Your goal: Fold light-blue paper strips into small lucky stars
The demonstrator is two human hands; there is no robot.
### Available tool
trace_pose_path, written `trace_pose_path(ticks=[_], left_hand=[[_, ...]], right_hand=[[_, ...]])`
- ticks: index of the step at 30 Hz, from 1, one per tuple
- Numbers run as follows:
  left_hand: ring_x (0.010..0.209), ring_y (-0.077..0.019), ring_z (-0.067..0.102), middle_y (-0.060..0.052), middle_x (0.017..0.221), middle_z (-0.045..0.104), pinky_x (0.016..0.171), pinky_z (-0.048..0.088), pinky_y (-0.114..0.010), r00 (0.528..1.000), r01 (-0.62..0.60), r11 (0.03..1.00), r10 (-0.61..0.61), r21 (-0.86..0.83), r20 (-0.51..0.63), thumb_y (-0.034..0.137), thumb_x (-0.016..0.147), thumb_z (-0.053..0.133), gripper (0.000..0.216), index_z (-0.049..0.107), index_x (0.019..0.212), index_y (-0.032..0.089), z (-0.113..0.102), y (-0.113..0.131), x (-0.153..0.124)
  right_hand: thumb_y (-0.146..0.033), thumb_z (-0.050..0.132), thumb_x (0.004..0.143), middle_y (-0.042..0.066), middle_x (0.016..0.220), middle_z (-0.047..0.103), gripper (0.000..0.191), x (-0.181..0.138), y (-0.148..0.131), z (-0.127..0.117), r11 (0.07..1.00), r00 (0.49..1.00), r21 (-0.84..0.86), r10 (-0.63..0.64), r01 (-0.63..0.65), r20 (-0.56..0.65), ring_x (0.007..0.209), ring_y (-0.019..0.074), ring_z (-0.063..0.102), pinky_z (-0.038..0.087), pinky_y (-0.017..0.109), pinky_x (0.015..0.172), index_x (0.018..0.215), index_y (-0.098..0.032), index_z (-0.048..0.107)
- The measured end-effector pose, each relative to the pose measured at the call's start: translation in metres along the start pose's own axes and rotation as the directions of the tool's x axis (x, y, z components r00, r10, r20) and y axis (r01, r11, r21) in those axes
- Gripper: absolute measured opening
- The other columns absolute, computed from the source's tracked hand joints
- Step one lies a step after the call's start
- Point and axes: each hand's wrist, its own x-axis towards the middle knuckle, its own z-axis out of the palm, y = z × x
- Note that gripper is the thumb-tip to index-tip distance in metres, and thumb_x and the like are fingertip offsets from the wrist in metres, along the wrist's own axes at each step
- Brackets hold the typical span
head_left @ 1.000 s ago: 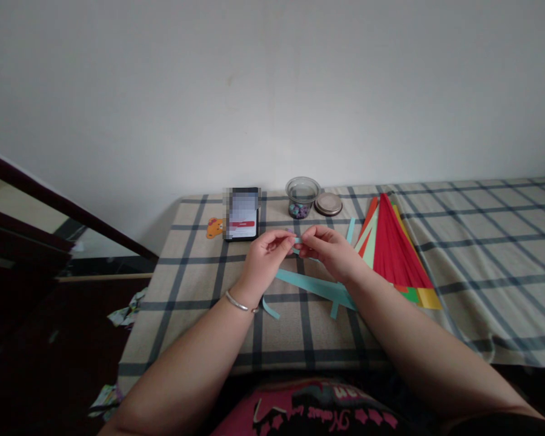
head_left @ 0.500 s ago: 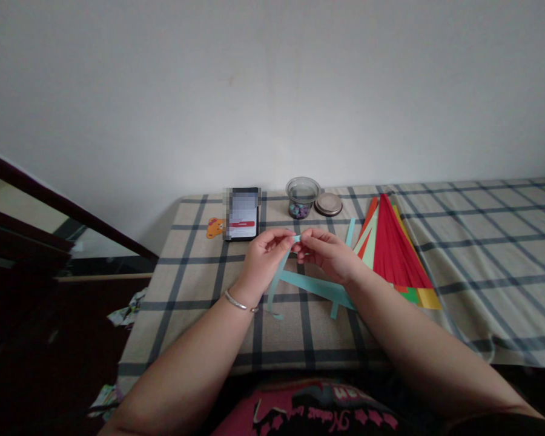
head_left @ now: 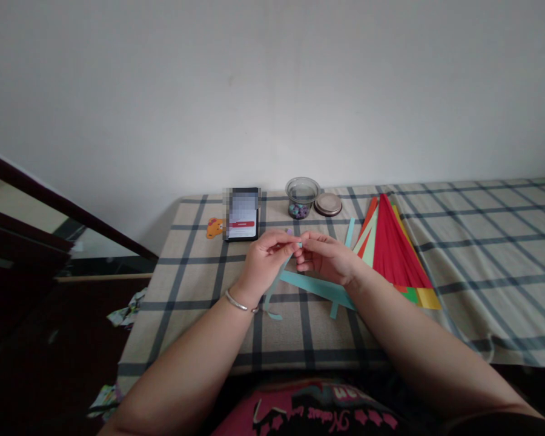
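Your fingertips [head_left: 290, 241] hide the pinched end of the teal strip [head_left: 276, 284]; just beyond your left hand [head_left: 266, 259], the phone screen [head_left: 242, 215] is blurred out.

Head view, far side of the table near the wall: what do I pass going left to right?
orange bear-shaped card → phone → clear cup with beads in it → round lid → fan of coloured paper strips
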Motion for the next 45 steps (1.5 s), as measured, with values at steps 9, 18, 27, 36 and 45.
trace_pose_path(ticks=[9,18,27,36,45], left_hand=[[0.081,-0.0155,0.063,-0.004,0.083,0.068,0.077,0.053,-0.03,0.992,-0.125,0.972,0.123,0.198,0.019,0.034,0.082,0.068,0.013,0.076,0.087,0.025,-0.003,0.002,0.0],[0.087,-0.014,0.062,-0.004,0.093,0.066,0.079,0.053,-0.028,0.969,-0.248,0.927,0.231,0.28,0.092,0.025,0.088,0.06,0.016,0.073,0.096,0.024,-0.005,-0.008,0.0],[0.089,-0.0159,0.059,-0.003,0.09,0.063,0.081,0.05,-0.031,0.935,-0.32,0.843,0.355,0.432,0.001,0.022,0.084,0.065,0.008,0.066,0.092,0.02,-0.003,-0.003,-0.001],[0.086,-0.0165,0.062,-0.004,0.088,0.066,0.081,0.05,-0.031,0.959,-0.262,0.869,0.282,0.421,0.013,0.023,0.084,0.064,0.007,0.062,0.089,0.019,0.0,-0.002,-0.004],[0.088,-0.0169,0.063,-0.005,0.091,0.065,0.084,0.05,-0.031,0.986,-0.132,0.941,0.158,0.312,-0.057,0.022,0.083,0.062,0.008,0.061,0.09,0.019,0.003,-0.009,-0.005]], right_hand=[[-0.032,0.085,0.062,-0.001,0.067,0.071,0.028,-0.001,-0.002,0.001,0.996,0.997,0.037,0.074,-0.075,0.024,0.053,0.0076,0.064,0.055,0.016,0.048,0.075,-0.016,0.066],[-0.031,0.088,0.057,-0.003,0.063,0.067,0.029,0.003,0.0,0.0,0.999,1.0,0.045,-0.019,0.02,-0.016,0.051,0.0051,0.061,0.057,0.016,0.052,0.07,-0.015,0.067],[-0.033,0.087,0.057,-0.005,0.058,0.061,0.029,0.003,0.003,0.001,0.995,0.994,0.027,-0.089,0.091,-0.06,0.049,0.0044,0.055,0.052,0.015,0.049,0.068,-0.017,0.065],[-0.039,0.086,0.055,-0.006,0.056,0.06,0.035,0.005,0.005,0.003,0.967,0.961,-0.085,-0.25,0.241,-0.118,0.05,0.0053,0.054,0.045,0.018,0.051,0.068,-0.018,0.061],[-0.043,0.083,0.058,-0.005,0.061,0.058,0.037,0.005,0.004,0.007,0.853,0.876,-0.355,-0.457,0.382,-0.155,0.056,0.0079,0.052,0.044,0.024,0.057,0.068,-0.019,0.057]])
